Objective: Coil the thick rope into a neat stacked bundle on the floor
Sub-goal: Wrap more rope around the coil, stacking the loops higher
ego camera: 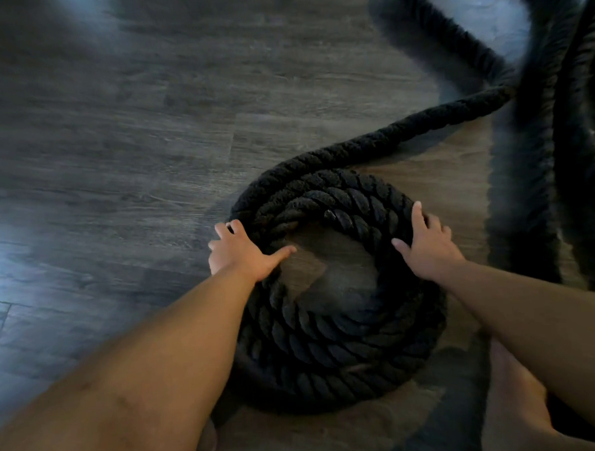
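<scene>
A thick black twisted rope lies wound into a round stacked coil (340,345) on the wood-plank floor, with bare floor showing in its hollow middle. My left hand (244,252) grips the coil's left side, thumb over the inner edge and fingers down the outside. My right hand (428,242) rests flat on the coil's right top, fingers spread. From the coil's upper left, the loose rope (404,130) runs away toward the upper right.
More of the rope (537,169) lies in blurred loops along the right side and top right. My bare leg (518,399) is on the floor at the lower right of the coil. The grey plank floor (135,146) spreads to the left.
</scene>
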